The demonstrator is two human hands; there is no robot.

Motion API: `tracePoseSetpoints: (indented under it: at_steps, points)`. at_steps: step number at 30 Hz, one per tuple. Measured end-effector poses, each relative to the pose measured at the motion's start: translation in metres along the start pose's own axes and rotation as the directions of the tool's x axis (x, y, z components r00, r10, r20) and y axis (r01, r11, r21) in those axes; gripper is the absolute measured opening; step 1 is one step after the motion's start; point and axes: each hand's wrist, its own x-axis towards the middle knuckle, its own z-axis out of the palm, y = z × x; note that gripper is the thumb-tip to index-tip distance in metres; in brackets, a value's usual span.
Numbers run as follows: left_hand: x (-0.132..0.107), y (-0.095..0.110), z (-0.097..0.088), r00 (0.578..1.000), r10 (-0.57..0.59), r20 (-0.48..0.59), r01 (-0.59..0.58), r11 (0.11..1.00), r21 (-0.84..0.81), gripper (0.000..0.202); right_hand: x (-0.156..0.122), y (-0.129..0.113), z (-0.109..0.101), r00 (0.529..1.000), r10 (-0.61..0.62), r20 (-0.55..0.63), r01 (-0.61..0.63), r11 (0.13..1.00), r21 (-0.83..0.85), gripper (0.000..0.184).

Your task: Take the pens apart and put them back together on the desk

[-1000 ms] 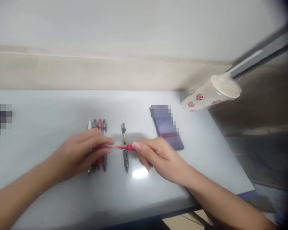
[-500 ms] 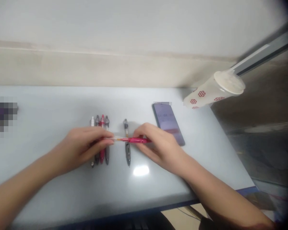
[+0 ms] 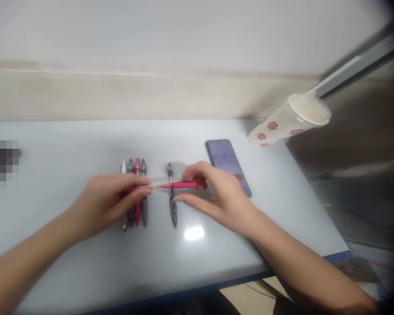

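A red pen with a clear barrel section point(image 3: 184, 185) is held level above the table. My left hand point(image 3: 113, 197) pinches its clear left end between thumb and fingers. My right hand point(image 3: 216, 192) is around the red end with thumb and fingers spread apart; a curled finger is close to the pen's tip, and whether it touches cannot be made out. Beneath my left hand, several pens lie side by side, among them a white-topped pen point(image 3: 124, 166), a red pen point(image 3: 137, 212) and a grey pen point(image 3: 145, 214). Another grey pen point(image 3: 173, 214) lies apart, below the held pen.
A phone point(image 3: 221, 153) with a lit screen lies beyond my right hand. A white paper cup with red patterns point(image 3: 282, 122) stands at the table's back right corner. A blurred dark object point(image 3: 1, 162) is at the far left. The wall borders the table point(image 3: 68, 271) behind.
My right thumb and fingers have loosened and spread from the red pen, showing more of its red end. My left hand keeps its pinch. The view has shifted slightly.
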Motion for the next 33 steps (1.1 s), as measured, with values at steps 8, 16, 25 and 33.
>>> tracePoseSetpoints:
  at_steps: [8,16,25,33]
  points:
    - [0.006,0.001,-0.001,0.997,-0.062,0.035,0.065,0.994,-0.085,0.022,0.005,0.000,-0.001,0.948,0.148,-0.281,-0.017,0.906,0.422,0.016]
    - [0.004,-0.006,0.001,0.999,-0.052,0.012,0.053,0.997,-0.064,0.015,0.002,0.011,0.002,0.842,0.226,-0.490,0.039,0.880,0.474,0.025]
    - [0.004,-0.004,0.000,0.998,-0.065,0.026,0.067,0.995,-0.074,0.017,0.004,0.006,0.001,0.842,0.211,-0.496,0.043,0.891,0.453,0.020]
    - [0.002,0.003,0.002,0.997,-0.047,0.054,0.053,0.991,-0.120,0.018,0.004,-0.003,0.002,0.970,0.173,-0.172,-0.088,0.906,0.414,0.024]
